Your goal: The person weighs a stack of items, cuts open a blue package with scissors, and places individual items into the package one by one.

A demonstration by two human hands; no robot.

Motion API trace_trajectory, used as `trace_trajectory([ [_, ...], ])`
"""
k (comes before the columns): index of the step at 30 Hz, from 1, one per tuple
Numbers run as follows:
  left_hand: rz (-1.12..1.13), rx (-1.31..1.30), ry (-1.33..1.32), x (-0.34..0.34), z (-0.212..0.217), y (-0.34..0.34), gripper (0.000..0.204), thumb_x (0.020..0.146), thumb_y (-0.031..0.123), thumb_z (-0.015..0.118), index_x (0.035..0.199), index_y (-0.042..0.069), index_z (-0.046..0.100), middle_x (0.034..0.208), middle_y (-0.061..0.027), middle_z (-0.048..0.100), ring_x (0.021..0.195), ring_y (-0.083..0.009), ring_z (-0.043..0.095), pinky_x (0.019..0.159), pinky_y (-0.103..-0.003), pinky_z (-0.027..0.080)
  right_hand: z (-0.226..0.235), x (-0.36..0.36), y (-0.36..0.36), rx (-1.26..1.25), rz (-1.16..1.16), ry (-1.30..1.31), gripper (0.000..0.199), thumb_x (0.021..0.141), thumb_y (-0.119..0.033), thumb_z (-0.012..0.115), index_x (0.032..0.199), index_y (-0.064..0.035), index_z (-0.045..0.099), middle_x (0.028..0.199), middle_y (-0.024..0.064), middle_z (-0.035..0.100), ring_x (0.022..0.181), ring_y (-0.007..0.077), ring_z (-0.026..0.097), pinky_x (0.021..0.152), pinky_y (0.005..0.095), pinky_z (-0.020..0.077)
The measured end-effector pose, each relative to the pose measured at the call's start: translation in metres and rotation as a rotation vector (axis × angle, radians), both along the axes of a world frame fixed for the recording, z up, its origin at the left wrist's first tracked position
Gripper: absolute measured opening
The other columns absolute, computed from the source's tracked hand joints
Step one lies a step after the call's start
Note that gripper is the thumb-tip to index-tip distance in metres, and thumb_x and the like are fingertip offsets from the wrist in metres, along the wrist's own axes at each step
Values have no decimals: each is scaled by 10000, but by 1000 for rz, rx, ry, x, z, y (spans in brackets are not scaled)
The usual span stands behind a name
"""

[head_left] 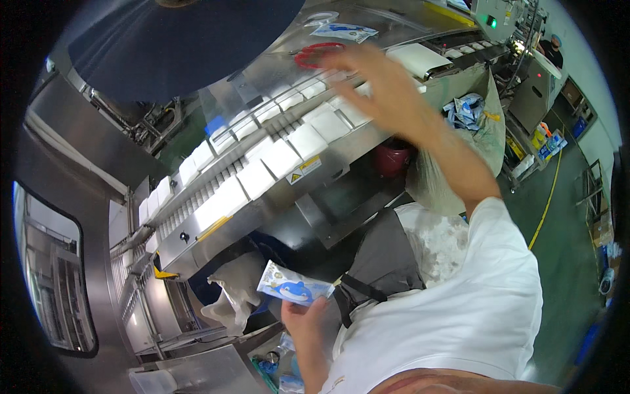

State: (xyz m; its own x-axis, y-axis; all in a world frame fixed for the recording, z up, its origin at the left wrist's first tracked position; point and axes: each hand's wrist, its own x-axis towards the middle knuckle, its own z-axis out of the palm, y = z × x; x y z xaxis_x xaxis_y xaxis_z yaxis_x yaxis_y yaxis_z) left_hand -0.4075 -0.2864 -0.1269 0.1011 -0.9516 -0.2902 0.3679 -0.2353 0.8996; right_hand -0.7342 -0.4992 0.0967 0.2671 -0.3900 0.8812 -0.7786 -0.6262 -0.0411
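Observation:
My left hand (305, 316) is closed on a soft blue-and-white wipes packet (294, 284), held below the near side of the conveyor. A blue sea-animal picture covers its upper face. Higher up, my right hand (377, 82) reaches over the conveyor, blurred by motion, with its fingers apart and nothing visible in them. Beyond its fingertips lies a red ring (314, 56) on the steel top. White folded stacks (279, 156) sit in rows along the roller conveyor (213, 182) below that hand.
Another packet (344, 31) lies on the steel table at the back. A large dark round cover (177, 46) hangs at upper left. A pale sack (482, 108) holds crumpled packets, near a dark red bucket (392, 157). Machines and a person (552, 51) stand far right.

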Motion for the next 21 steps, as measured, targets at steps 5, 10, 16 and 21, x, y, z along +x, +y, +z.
trace_trajectory([
  [5,-93,-23,11,-9,-6,2,445,810,-98,799,1194,-3,595,1049,-142,735,875,-237,749,718,-374,665,38,-28,-111,317,-417,411,402,958,-386,703,1101,-11,729,1065,202,712,980,389,685,886,451,543],
  [10,-83,-18,33,-10,-2,8,432,820,-93,798,1188,-13,586,1015,-153,740,839,-247,750,666,-366,652,53,-20,-143,654,-445,486,530,942,-474,689,1121,25,703,1044,229,709,959,396,685,872,432,548],
  [16,-33,-85,-14,-21,10,-15,442,828,-85,791,1210,-17,578,1009,-155,727,796,-231,729,672,-350,627,28,-72,-149,255,-478,490,617,940,-515,701,1245,21,683,1158,227,734,1093,389,706,962,443,545],
  [21,143,-151,23,6,6,-35,415,873,-1,786,1230,5,574,1021,-113,711,774,-196,701,676,-332,606,47,-74,11,596,-165,114,354,1037,-343,646,1117,-1,690,940,74,691,805,156,643,739,301,516],
])
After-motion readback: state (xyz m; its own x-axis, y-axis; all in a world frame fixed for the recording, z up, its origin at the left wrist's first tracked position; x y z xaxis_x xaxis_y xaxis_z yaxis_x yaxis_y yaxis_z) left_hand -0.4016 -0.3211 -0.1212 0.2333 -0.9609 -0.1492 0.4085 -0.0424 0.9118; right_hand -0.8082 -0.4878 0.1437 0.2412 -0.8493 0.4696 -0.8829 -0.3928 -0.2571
